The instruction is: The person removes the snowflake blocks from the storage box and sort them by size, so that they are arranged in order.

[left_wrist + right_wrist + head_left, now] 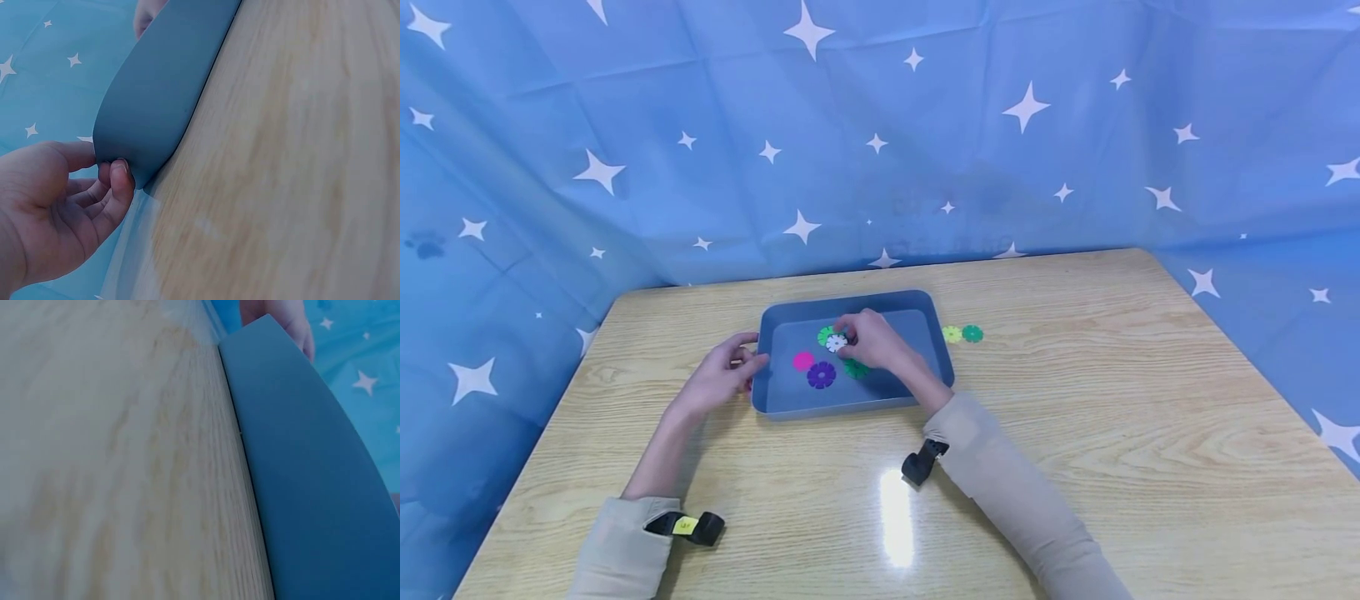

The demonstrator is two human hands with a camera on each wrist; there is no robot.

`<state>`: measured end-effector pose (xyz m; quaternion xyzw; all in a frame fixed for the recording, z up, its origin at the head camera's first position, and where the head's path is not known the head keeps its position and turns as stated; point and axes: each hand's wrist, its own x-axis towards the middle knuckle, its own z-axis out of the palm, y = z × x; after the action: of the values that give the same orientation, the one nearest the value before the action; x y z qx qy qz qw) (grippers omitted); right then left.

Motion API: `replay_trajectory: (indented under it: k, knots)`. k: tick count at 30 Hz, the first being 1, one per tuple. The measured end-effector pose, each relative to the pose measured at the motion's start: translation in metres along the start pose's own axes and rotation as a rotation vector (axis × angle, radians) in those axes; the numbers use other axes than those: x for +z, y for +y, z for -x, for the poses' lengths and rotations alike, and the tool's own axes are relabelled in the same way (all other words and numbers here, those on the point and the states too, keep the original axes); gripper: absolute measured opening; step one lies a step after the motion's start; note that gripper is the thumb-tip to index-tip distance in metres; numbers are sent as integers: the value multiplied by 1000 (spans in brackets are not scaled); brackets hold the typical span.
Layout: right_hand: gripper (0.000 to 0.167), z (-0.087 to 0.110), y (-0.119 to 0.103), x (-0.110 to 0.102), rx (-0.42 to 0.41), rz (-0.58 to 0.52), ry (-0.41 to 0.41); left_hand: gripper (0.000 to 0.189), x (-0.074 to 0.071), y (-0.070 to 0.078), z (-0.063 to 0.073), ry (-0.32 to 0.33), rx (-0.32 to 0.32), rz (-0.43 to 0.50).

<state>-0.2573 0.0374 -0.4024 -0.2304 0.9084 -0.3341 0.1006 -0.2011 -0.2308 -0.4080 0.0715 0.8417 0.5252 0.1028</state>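
A grey-blue tray [835,412] lies on the table, and several notched plastic discs lie in it. My left hand [722,375] grips its left wall; in the left wrist view the thumb reaches over the rim and curled fingers [115,194] press the outside. Inside the tray, my right hand [876,340] pinches a white snowflake disc [837,343] between thumb and forefinger. Around it lie a light green disc [824,335], a pink disc [802,361], a purple disc [822,375] and a green disc [856,368], partly under my right hand.
Just right of the tray, a yellow-green disc [952,334] and a darker green disc [973,333] lie side by side on the wooden table [1150,400]. A blue cloth [925,125] with white stars hangs behind the table's far edge.
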Motion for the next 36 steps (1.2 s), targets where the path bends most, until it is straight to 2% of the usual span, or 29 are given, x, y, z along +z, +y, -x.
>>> replay_trajectory:
  k: [6,11,16,20,26,36]
  knots:
    - [26,0,2,1,-6,16,7,59,0,0,0,-3,-1,-3]
    - [25,0,3,2,-1,-35,24,60,0,-1,-1,-1,-1,-1]
    - [13,1,5,-1,-30,-95,66,60,1,-1,-2,3,2,-14]
    - [8,4,6,-8,-32,-125,97,59,1,-1,-1,4,0,-11]
    - [10,12,8,-25,-2,-168,120,58,1,-2,-1,8,-4,-20]
    - [12,22,29,-55,-6,-288,215,59,0,-1,-1,7,1,-33]
